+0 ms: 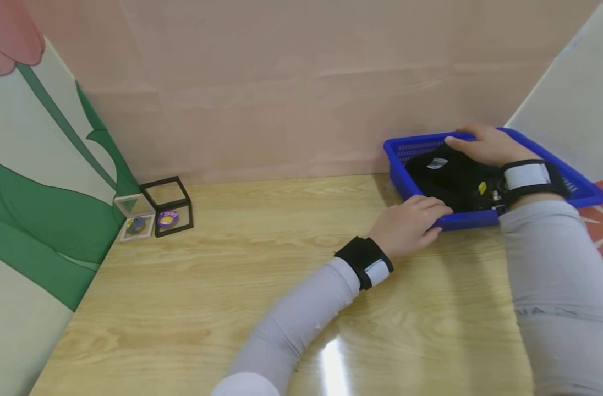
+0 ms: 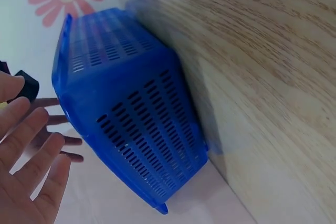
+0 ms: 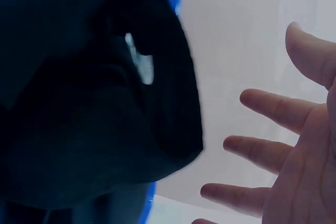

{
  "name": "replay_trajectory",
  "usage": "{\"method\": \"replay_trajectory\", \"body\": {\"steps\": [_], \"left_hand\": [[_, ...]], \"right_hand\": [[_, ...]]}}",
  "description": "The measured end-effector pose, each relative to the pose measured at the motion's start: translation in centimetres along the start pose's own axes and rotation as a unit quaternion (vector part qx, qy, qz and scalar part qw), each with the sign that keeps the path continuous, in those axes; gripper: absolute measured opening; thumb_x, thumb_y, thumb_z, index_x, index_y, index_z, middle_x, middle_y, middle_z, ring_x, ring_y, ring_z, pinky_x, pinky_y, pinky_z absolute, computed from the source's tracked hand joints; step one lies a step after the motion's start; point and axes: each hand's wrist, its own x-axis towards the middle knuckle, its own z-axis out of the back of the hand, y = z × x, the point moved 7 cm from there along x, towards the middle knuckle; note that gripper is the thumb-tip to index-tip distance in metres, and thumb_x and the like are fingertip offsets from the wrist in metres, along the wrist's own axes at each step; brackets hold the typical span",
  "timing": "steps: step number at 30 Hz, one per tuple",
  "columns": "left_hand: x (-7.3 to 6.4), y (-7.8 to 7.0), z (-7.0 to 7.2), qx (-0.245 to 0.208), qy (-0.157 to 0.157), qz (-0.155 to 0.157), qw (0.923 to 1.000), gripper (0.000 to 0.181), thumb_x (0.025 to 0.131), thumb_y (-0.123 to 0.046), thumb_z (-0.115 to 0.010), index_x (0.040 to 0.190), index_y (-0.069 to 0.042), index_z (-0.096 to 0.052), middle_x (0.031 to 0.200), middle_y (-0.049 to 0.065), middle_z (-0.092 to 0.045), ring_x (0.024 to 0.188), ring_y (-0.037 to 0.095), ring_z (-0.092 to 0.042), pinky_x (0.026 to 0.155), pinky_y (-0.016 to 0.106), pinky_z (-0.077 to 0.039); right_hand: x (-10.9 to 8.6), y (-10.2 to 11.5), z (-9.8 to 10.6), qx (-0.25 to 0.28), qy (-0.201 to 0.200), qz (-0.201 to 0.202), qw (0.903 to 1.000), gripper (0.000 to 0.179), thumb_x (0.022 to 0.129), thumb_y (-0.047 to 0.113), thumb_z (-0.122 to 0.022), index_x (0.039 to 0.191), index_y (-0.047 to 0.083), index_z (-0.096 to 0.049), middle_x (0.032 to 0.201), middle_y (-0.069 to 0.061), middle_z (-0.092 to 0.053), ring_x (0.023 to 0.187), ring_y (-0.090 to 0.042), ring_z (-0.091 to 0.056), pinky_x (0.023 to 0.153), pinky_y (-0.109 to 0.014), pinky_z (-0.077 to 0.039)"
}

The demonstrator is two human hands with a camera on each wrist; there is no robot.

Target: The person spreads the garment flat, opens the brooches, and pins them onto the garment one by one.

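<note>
A blue plastic basket (image 1: pixel 460 221) stands on the table at the back right. In it lies a black fabric item (image 1: pixel 442 181) with a white label and a small yellow patch; its exact kind is unclear. My left hand (image 1: pixel 407 225) is at the basket's front left corner, fingertips right at the rim in the head view. In the left wrist view its fingers (image 2: pixel 26 140) are loosely spread. Over the basket's back side, above the black item, is my right hand (image 1: pixel 492 146). The right wrist view shows its fingers (image 3: pixel 262 153) spread beside the black fabric, with nothing between them.
At the table's far left stand two small hinged square cases, opened out: a black one (image 1: pixel 191 217) with a round purple badge (image 1: pixel 168 219), and a pale pink one (image 1: pixel 133 204) with a small blue item. Walls border the table behind and at both sides.
</note>
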Motion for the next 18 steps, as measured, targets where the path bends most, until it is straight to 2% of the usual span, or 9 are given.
{"method": "replay_trajectory", "body": {"steps": [6, 10, 14, 18], "left_hand": [[0.2, -0.2, -0.4, 0.030, 0.014, 0.007, 0.9994, 0.042, 0.103, -0.036, -0.049, 0.144, -0.027, -0.051, 0.148, -0.012, -0.050, 0.138, 0.008, -0.044, 0.099, 0.020, -0.048], [0.2, -0.1, -0.8, 0.034, 0.024, 0.006, 0.9991, 0.042, 0.104, -0.036, -0.048, 0.145, -0.027, -0.050, 0.150, -0.011, -0.049, 0.140, 0.007, -0.042, 0.106, 0.018, -0.043], [0.5, -0.1, -0.8, 0.032, 0.033, -0.002, 0.9989, 0.043, 0.104, -0.035, -0.047, 0.146, -0.025, -0.049, 0.151, -0.010, -0.048, 0.140, 0.006, -0.041, 0.112, 0.016, -0.034], [0.7, -0.3, -0.8, 0.040, 0.032, -0.011, 0.9986, 0.042, 0.104, -0.033, -0.048, 0.145, -0.024, -0.050, 0.150, -0.009, -0.050, 0.139, 0.008, -0.044, 0.112, 0.016, -0.034]], "right_hand": [[1.2, -1.5, -1.3, -0.017, 0.052, -0.024, 0.9982, 0.094, 0.100, 0.061, -0.034, 0.153, -0.010, -0.005, 0.152, -0.045, -0.012, 0.137, -0.065, -0.014, 0.108, -0.074, -0.017], [2.4, -3.5, -2.2, -0.018, 0.107, -0.033, 0.9936, 0.103, 0.097, 0.065, -0.038, 0.152, -0.011, 0.004, 0.152, -0.045, -0.002, 0.138, -0.066, -0.006, 0.109, -0.075, -0.013], [3.3, -5.8, -3.0, -0.011, 0.154, -0.040, 0.9872, 0.110, 0.094, 0.065, -0.046, 0.150, -0.017, 0.001, 0.150, -0.048, -0.004, 0.136, -0.066, -0.007, 0.108, -0.075, -0.014], [3.4, -7.2, -4.0, -0.003, 0.176, -0.052, 0.9830, 0.117, 0.090, 0.066, -0.053, 0.147, -0.022, -0.001, 0.147, -0.051, -0.006, 0.134, -0.067, -0.011, 0.108, -0.075, -0.017]]}}
